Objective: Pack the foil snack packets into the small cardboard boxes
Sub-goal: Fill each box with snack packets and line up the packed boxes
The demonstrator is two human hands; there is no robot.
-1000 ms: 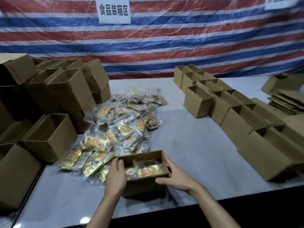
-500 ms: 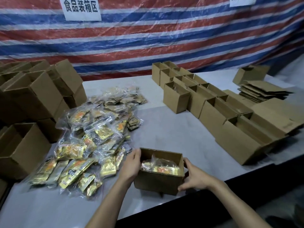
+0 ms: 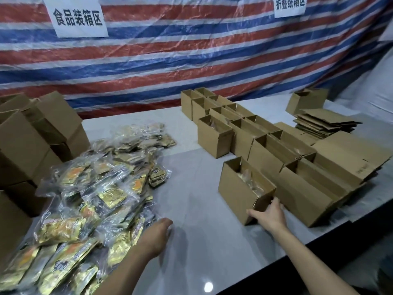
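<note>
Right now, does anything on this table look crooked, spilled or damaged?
Nothing looks damaged. The foil packets lie in a loose heap, and the stacked boxes at left sit at jumbled angles. The box the right hand holds stands upright.

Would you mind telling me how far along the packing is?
Done: a filled box sits by the row of boxes. In hand: the right hand grips its near end; the left hand is at the packet pile. Left: that large pile, and many stacked boxes at the left.
</note>
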